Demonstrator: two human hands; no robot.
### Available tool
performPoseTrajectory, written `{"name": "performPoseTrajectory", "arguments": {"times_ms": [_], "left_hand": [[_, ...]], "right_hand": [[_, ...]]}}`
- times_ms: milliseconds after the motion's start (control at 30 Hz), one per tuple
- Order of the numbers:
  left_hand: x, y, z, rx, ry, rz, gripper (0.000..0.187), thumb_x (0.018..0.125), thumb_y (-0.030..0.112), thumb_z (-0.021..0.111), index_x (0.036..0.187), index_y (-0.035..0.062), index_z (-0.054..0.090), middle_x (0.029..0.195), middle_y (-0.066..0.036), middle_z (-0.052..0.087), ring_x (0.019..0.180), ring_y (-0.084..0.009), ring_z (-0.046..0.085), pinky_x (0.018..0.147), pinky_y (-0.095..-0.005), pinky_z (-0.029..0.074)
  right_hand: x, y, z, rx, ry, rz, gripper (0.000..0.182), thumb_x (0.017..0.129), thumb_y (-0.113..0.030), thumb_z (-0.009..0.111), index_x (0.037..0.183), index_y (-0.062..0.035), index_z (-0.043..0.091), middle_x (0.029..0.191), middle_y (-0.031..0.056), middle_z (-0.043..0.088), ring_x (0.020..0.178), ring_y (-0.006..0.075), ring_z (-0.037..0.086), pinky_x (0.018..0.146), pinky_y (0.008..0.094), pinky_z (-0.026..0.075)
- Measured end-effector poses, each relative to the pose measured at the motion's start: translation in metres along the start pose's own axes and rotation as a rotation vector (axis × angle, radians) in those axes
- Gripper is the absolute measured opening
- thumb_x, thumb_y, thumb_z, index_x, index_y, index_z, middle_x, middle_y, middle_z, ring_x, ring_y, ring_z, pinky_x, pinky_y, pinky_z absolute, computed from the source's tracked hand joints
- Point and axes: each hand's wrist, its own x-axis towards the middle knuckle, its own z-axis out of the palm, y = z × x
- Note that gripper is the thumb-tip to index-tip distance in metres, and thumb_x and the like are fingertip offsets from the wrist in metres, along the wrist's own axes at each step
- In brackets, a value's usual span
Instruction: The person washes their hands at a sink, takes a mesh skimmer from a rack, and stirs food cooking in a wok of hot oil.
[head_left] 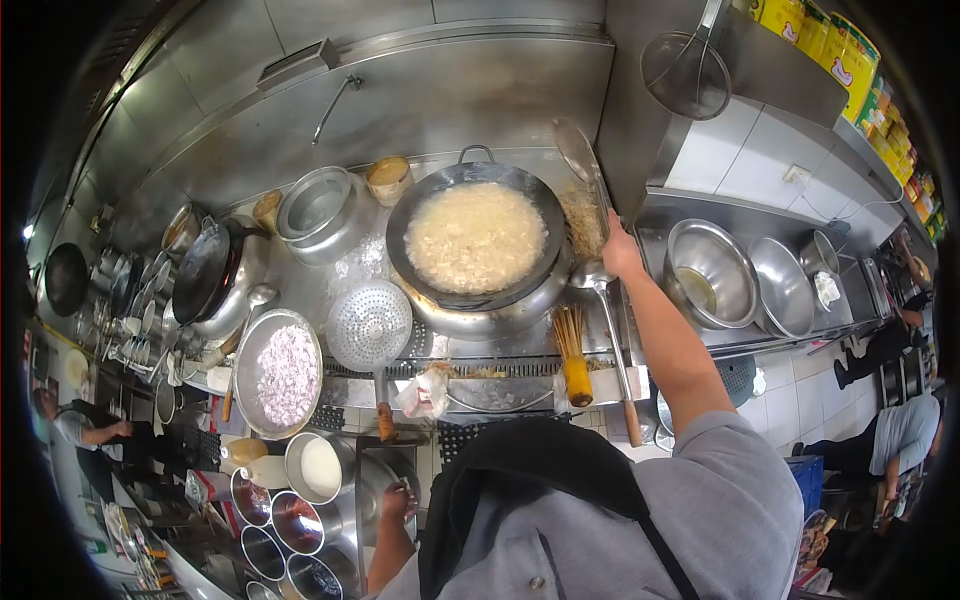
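Note:
A black wok [557, 215] full of pale pieces in bubbling liquid sits on the steel stove. To its right, my right hand [622, 250] is closed on the handle of a long spatula [575, 150], whose blade points up and away. A ladle [592, 272] lies just below that hand. My left hand [398, 500] hangs low beside the counter, fingers curled; whether it holds anything is too small to tell. A perforated skimmer [370, 325] rests at the wok's lower left, near a steel bowl of pinkish-white pieces [287, 375].
A bamboo brush [574, 360] and a crumpled cloth [424, 392] are at the stove's front edge. Steel bowls [712, 275] stand on the right counter, below a hanging strainer [686, 75]. Sauce pots [298, 522] stand lower left. Other people [905, 440] are at both sides.

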Motion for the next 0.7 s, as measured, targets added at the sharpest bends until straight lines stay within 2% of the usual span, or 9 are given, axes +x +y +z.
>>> {"name": "performPoseTrajectory", "arguments": {"times_ms": [67,167,267,300,400,433,533,633,700], "left_hand": [[0.018,-0.025,0.012,-0.109,-0.091,-0.038,0.04,0.085,0.002,0.043,0.123,0.0082,0.051,0.083,-0.009,0.063,0.06,-0.0188,0.06,0.042,-0.032,0.045],[0.026,-0.048,0.016,-0.166,-0.165,-0.071,0.039,0.084,0.003,0.046,0.122,0.0085,0.053,0.084,-0.008,0.064,0.063,-0.0184,0.061,0.046,-0.0326,0.047],[0.014,-0.054,0.004,-0.021,-0.096,-0.051,0.035,0.084,0.004,0.051,0.118,0.0089,0.057,0.086,-0.008,0.065,0.069,-0.018,0.062,0.051,-0.0342,0.051],[0.013,-0.059,-0.001,0.025,-0.076,-0.05,0.034,0.083,0.004,0.053,0.117,0.0091,0.058,0.086,-0.008,0.065,0.071,-0.0178,0.063,0.053,-0.0347,0.053],[0.012,-0.073,-0.018,0.103,-0.028,-0.063,0.031,0.083,0.006,0.058,0.113,0.0095,0.062,0.088,-0.007,0.066,0.077,-0.0174,0.064,0.059,-0.0363,0.057],[0.013,-0.073,-0.019,0.051,-0.012,-0.094,0.032,0.083,0.005,0.057,0.114,0.011,0.061,0.086,-0.006,0.065,0.073,-0.0166,0.062,0.057,-0.0357,0.053],[0.01,-0.072,-0.024,-0.107,0.036,-0.19,0.035,0.084,0.001,0.054,0.116,0.0154,0.06,0.081,-0.003,0.062,0.061,-0.0143,0.055,0.052,-0.0337,0.043],[0.011,-0.058,-0.017,-0.134,0.038,-0.114,0.035,0.084,0.001,0.052,0.116,0.0132,0.06,0.088,-0.008,0.065,0.064,-0.0177,0.061,0.048,-0.0337,0.048],[0.016,-0.05,-0.008,-0.147,0.011,-0.051,0.038,0.084,-0.001,0.049,0.119,0.0105,0.057,0.089,-0.01,0.067,0.061,-0.0192,0.064,0.043,-0.0307,0.047]], "right_hand": [[0.013,0.026,0.018,-0.136,-0.023,0.025,0.069,0.08,0.0,0.047,0.146,-0.0109,0.028,0.102,0.0321,0.061,0.096,0.0447,0.061,0.084,0.0478,0.047],[0.028,0.058,0.038,-0.225,-0.14,0.071,0.07,0.083,-0.003,0.047,0.148,-0.0154,0.023,0.11,0.0291,0.061,0.103,0.0434,0.06,0.091,0.0486,0.047],[-0.001,0.017,0.007,-0.109,-0.046,0.071,0.074,0.082,-0.002,0.047,0.149,-0.0156,0.02,0.107,0.0296,0.062,0.1,0.0431,0.061,0.089,0.0485,0.047],[-0.007,0.009,0.0,-0.06,-0.011,0.001,0.076,0.08,0.002,0.044,0.15,-0.0147,0.018,0.097,0.032,0.062,0.093,0.0461,0.06,0.082,0.0515,0.046],[-0.027,-0.035,-0.039,0.016,-0.069,-0.121,0.075,0.08,0.005,0.041,0.149,-0.014,0.019,0.098,0.0327,0.061,0.093,0.0468,0.059,0.083,0.0508,0.045],[-0.021,-0.03,-0.031,0.03,-0.008,-0.253,0.072,0.08,0.006,0.041,0.148,-0.0112,0.023,0.101,0.0338,0.06,0.094,0.047,0.058,0.084,0.0499,0.045],[-0.016,-0.037,-0.019,-0.004,-0.065,-0.253,0.074,0.078,0.006,0.043,0.148,-0.0136,0.025,0.106,0.0335,0.059,0.096,0.0455,0.059,0.088,0.0507,0.044],[-0.019,-0.032,0.01,-0.042,-0.092,-0.245,0.068,0.081,0.005,0.041,0.146,-0.0077,0.028,0.108,0.0335,0.058,0.092,0.0435,0.062,0.081,0.0464,0.048],[-0.023,-0.034,0.02,0.164,-0.236,-0.133,0.07,0.08,0.007,0.04,0.147,-0.0081,0.027,0.103,0.0296,0.061,0.078,0.0381,0.063,0.067,0.0442,0.049]]}}
